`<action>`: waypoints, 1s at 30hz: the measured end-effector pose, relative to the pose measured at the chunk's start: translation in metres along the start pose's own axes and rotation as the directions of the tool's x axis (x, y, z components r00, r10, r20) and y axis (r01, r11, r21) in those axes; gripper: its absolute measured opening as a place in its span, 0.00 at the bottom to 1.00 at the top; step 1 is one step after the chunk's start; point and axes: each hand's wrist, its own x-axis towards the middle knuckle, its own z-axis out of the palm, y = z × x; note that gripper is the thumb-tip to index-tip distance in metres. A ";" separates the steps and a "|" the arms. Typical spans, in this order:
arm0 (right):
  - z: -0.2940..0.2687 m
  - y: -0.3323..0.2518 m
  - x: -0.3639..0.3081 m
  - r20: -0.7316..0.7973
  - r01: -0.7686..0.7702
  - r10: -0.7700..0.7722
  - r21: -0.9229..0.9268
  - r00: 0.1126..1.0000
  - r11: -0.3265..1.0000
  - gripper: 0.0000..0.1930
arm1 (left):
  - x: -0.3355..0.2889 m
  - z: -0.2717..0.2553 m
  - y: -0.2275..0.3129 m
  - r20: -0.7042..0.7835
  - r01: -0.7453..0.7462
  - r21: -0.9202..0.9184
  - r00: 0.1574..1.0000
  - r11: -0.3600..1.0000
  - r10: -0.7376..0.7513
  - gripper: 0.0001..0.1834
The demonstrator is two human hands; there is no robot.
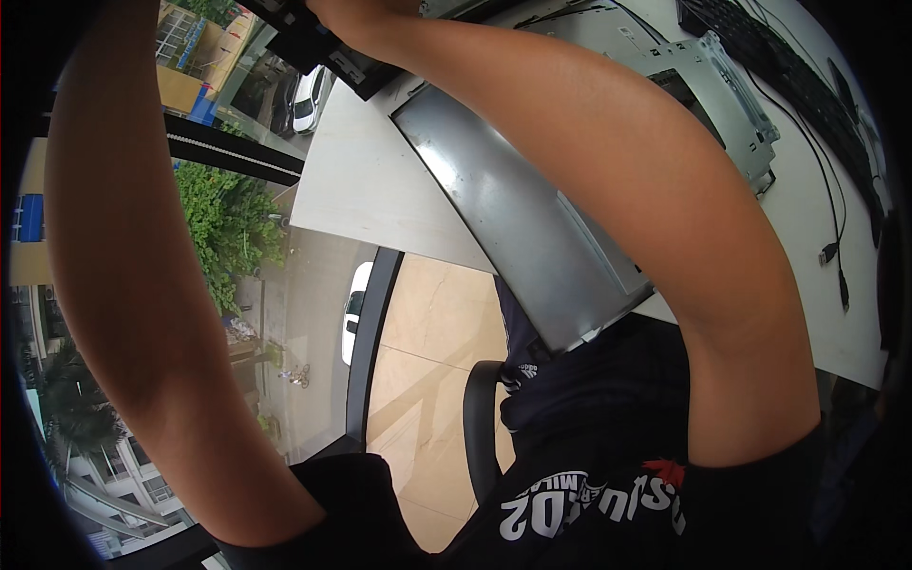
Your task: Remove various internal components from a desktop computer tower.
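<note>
My left forearm [133, 285] reaches up along the left side, and its hand lies beyond the top edge, out of sight. Across the upper middle stretches my right forearm [608, 123]. Only the back part of my right hand [356, 17] shows at the top edge; its fingers are hidden. Right beside that hand is a black boxy device [342, 65], cut off by the picture's edge. Below the right forearm a grey sheet-metal computer case panel [475, 190] lies on the white table [356, 180], its near end by my lap.
A metal case frame [741, 104] with cut-outs sits right of my forearm. Black cables with USB plugs [830, 254] trail over the table's right side, near what looks like a black keyboard [760, 47]. A chair armrest [482, 418] stands beside me; a large window [313, 237] is at the left.
</note>
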 end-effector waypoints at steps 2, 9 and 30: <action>-0.002 0.000 0.000 0.017 0.003 -0.003 0.014 1.000 1.000 0.14 | -0.001 0.000 0.000 0.002 0.002 0.000 1.000 1.000 -0.002 0.26; -0.016 0.014 0.007 0.099 0.133 -0.127 -0.059 0.987 0.989 0.14 | 0.004 -0.001 0.006 0.002 0.004 0.006 1.000 1.000 -0.004 0.26; -0.237 0.042 -0.012 0.724 0.590 -0.234 -0.285 0.649 0.756 0.17 | 0.027 -0.009 0.009 0.006 0.043 0.087 0.999 0.995 -0.043 0.25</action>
